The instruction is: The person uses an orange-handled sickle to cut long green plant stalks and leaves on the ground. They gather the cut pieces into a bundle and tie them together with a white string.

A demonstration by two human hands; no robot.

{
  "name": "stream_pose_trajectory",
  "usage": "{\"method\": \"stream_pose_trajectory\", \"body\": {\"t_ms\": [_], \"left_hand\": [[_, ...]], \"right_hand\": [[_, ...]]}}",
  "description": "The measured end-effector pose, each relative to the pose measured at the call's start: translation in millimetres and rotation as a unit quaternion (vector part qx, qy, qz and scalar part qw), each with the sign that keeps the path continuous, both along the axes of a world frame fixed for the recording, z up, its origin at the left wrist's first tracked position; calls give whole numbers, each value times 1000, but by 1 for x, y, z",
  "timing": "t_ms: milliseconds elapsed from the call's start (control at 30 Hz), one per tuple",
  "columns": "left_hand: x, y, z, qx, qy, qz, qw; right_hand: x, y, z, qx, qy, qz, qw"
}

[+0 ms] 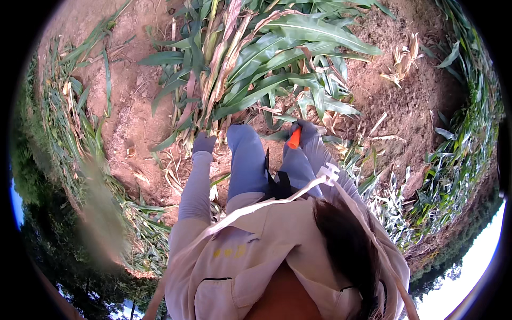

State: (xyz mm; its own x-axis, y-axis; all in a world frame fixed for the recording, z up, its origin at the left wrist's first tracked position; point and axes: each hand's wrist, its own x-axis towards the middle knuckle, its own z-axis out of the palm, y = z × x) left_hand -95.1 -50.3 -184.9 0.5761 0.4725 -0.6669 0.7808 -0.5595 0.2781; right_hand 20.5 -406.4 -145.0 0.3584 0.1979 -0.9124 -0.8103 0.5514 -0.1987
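A heap of cut corn stalks (pixel 228 60) with green and dry leaves lies on the soil in front of my knees. My left hand (pixel 204 143), in a dark glove, is at the near end of the stalks, beside my left knee; its fingers look curled, but whether they grip a stalk is not clear. My right hand (pixel 306 130), also gloved, is closed around a tool with an orange handle (pixel 295 138) beside my right knee. The rest of that tool is hidden by the hand and the leaves.
Dry corn husks (pixel 404 60) lie on the bare soil at the upper right. Rows of corn plants (pixel 460 160) line the right side, and more corn leaves (pixel 76 132) lie along the left. A strap with a white buckle (pixel 329 174) hangs across my view.
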Motion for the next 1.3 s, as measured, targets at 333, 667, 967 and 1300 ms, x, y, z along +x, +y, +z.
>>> {"method": "stream_pose_trajectory", "body": {"t_ms": [333,667,967,1300], "left_hand": [[13,-211,48,-203,-122,-92,967],[-57,-290,32,-290,17,-54,955],[-21,-304,50,-222,55,-117,966],[18,-291,-7,-238,-13,-108,965]], "right_hand": [[-53,-149,-58,-123,99,-48,986],[-64,-220,-136,-295,80,-74,949],[150,-220,-205,-412,-71,-54,907],[31,-186,-231,-257,-30,-296,919]]}}
